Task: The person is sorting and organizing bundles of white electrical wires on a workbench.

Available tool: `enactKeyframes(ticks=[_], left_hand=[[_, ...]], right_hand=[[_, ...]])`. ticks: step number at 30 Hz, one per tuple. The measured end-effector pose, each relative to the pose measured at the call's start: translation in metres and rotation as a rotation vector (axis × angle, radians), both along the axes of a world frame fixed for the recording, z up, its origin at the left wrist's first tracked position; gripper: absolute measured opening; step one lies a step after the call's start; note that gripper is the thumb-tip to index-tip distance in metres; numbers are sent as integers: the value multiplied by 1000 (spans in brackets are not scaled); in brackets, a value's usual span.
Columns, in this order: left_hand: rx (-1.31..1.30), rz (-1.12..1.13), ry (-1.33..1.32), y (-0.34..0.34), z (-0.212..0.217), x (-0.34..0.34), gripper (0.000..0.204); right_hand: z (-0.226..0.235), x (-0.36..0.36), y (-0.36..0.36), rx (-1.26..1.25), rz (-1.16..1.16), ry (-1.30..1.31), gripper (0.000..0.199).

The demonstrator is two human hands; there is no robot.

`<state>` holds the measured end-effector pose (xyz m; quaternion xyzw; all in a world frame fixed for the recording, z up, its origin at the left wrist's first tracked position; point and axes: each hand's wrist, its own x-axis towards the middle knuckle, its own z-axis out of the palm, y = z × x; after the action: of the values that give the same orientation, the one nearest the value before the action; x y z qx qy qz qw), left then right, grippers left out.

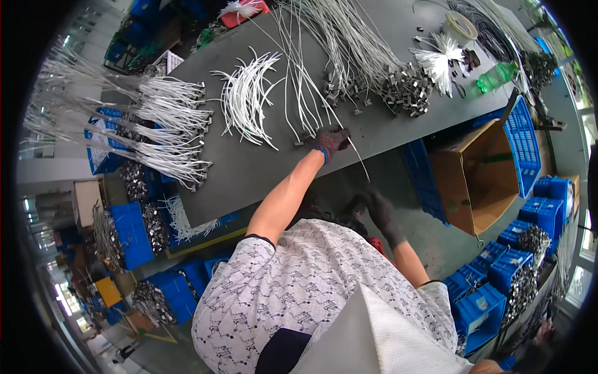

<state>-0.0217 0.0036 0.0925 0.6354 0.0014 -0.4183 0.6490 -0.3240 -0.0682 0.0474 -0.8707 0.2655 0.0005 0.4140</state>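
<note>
My left hand, in a dark knitted glove with a blue cuff, is closed on a white wire at the near edge of the grey table. The wire's tip hangs past that edge, towards my right hand. My right hand, in a dark glove, is off the table in front of my body; its fingers are dim and smeared. Several long white wires with small metal ends lie just beyond my left hand. To their left is a loose pile of short white wires.
Metal-ended wire bundles lie at the table's far right, near a tape roll and a green plastic bottle. More wire bundles overhang the left end. A cardboard box stands by blue crates at the right.
</note>
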Motion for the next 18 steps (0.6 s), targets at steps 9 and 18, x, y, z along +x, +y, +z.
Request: enactKeyframes(ticks=[9, 18], left_hand=[[-173, -114, 7, 74, 11, -2, 22], [120, 56, 6, 85, -62, 50, 26]], right_hand=[[50, 206, 42, 1133, -574, -168, 42], [41, 273, 35, 441, -367, 15, 54]])
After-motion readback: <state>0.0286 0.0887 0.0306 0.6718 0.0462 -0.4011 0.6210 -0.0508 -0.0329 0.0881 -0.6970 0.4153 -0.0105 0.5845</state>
